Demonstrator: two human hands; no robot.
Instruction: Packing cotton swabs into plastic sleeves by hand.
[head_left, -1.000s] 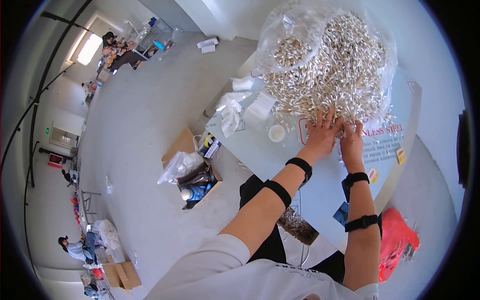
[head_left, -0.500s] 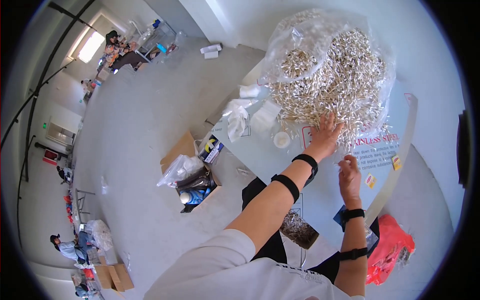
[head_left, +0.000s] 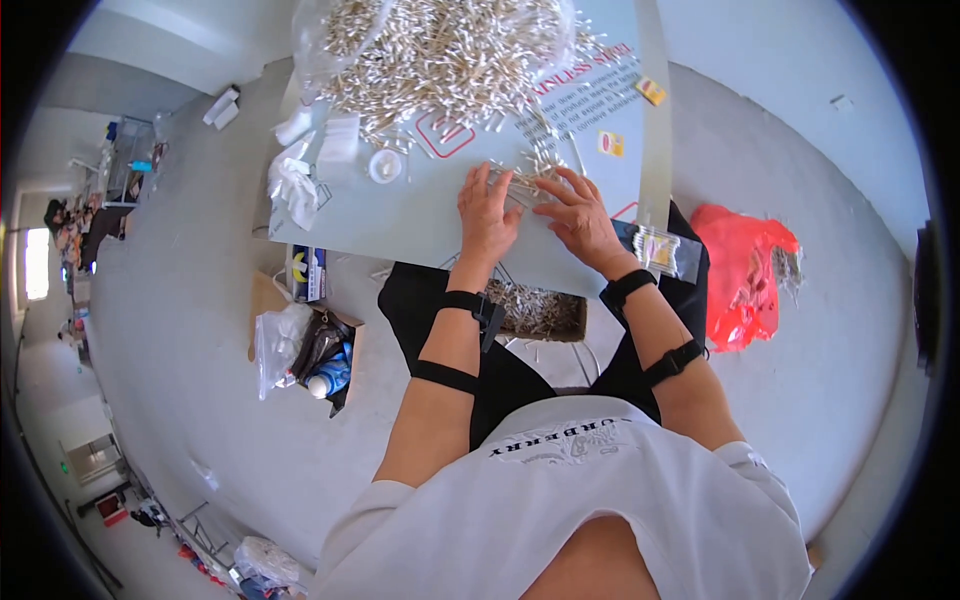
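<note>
A large heap of cotton swabs (head_left: pixel 450 60) spills from a clear plastic bag (head_left: pixel 318 45) at the far side of the table (head_left: pixel 430 215). Nearer me, a small loose bunch of swabs (head_left: pixel 541 167) lies between my hands. My left hand (head_left: pixel 487 218) rests at the bunch's left side, fingers stretched out and thumb toward it. From the right, my right hand (head_left: pixel 584 218) reaches over the near end of the bunch with its fingers apart. Its fingertips seem to touch the swabs. Beneath the table edge, a carton (head_left: pixel 570 318) holds more swabs.
Left of the heap are a round white lid (head_left: pixel 385 167), a stack of clear packets (head_left: pixel 340 138) and crumpled plastic (head_left: pixel 293 190). Small yellow cards (head_left: pixel 611 143) and a packet of swabs (head_left: pixel 657 250) lie right. A red bag (head_left: pixel 740 285) and an open box (head_left: pixel 345 340) sit on the floor.
Both hands have come back from the heap toward the near edge, where a small bunch of swabs now lies between them. My view has turned, shifting the table left and up.
</note>
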